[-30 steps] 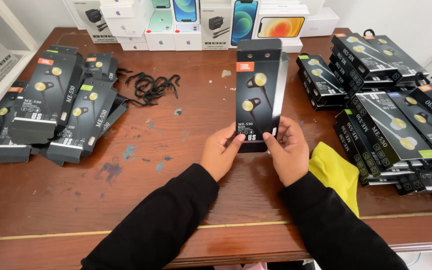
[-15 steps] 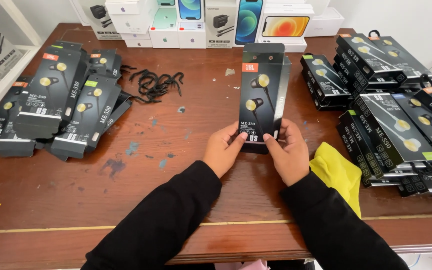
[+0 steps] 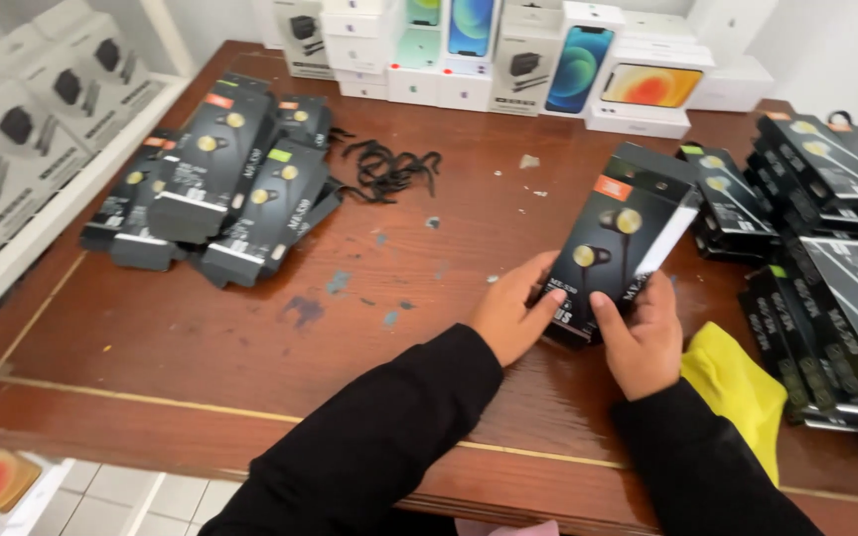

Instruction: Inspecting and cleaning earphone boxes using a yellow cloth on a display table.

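The left hand (image 3: 511, 316) grips the lower left edge of a black earphone box (image 3: 621, 241), thumb on its front, while the right hand (image 3: 641, 337) clasps the lower right corner, fingers curled around the side. The box is held just above the wooden tabletop (image 3: 250, 337), right of its middle and nearer the front edge, tilted so its top leans toward the back right corner. A yellow cloth (image 3: 737, 392) lies just beside the right hand near the front edge. Stacks of like black boxes (image 3: 826, 248) crowd the right edge; another pile of black boxes (image 3: 220, 189) sits toward the left edge. Loose black hooks (image 3: 389, 169) lie behind the middle, and white phone boxes (image 3: 548, 60) line the back edge.
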